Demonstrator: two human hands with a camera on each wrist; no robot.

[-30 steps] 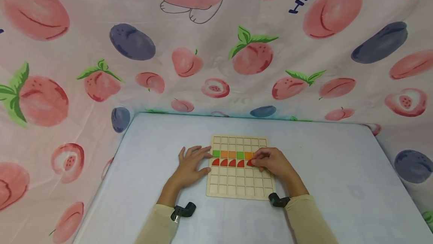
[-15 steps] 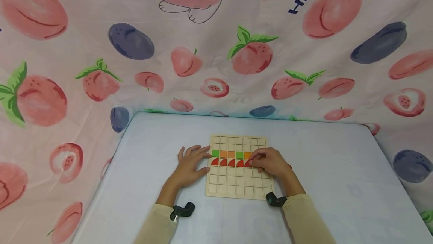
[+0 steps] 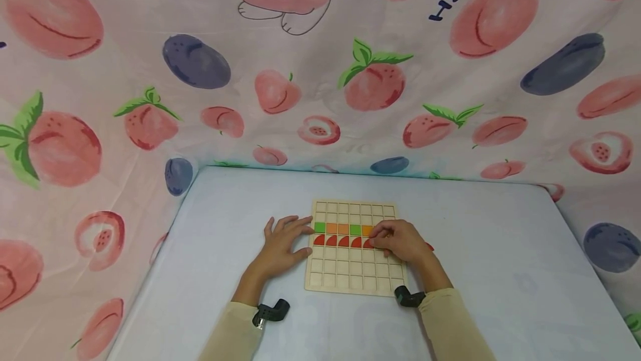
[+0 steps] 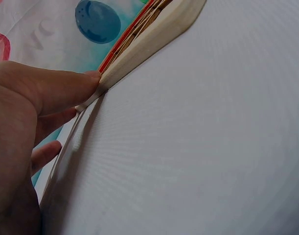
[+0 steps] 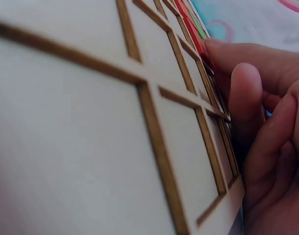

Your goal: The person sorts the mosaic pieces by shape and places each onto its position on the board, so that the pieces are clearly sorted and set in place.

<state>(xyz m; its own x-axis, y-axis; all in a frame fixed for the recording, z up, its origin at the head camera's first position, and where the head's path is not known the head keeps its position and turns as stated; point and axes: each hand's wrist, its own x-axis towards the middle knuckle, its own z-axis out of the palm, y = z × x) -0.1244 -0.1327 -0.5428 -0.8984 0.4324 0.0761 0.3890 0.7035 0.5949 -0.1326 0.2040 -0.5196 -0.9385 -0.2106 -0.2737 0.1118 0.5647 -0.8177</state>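
Observation:
A wooden grid board (image 3: 356,267) lies on the table. Along its left edge rests my left hand (image 3: 281,245), fingers spread; the left wrist view has the thumb (image 4: 73,90) against the board's side. Over the right part of the board, my right hand (image 3: 403,243) pinches a red quarter-circle tile (image 3: 368,243) at the end of a row of similar red tiles (image 3: 343,241). In the right wrist view the fingertips meet a red tile edge (image 5: 205,56). Above that row runs another of green (image 3: 319,227) and orange (image 3: 338,228) square tiles.
A small red piece (image 3: 429,246) shows beside the right wrist, mostly hidden behind it. Bare grid cells fill the board's upper and lower rows. A white cloth (image 3: 501,261) covers the table, and a fruit-print curtain (image 3: 320,60) hangs behind it.
My right hand has moved slightly left, bringing the red tile into line with the others in its row. A red piece has come into sight by the right wrist. The left hand stays put.

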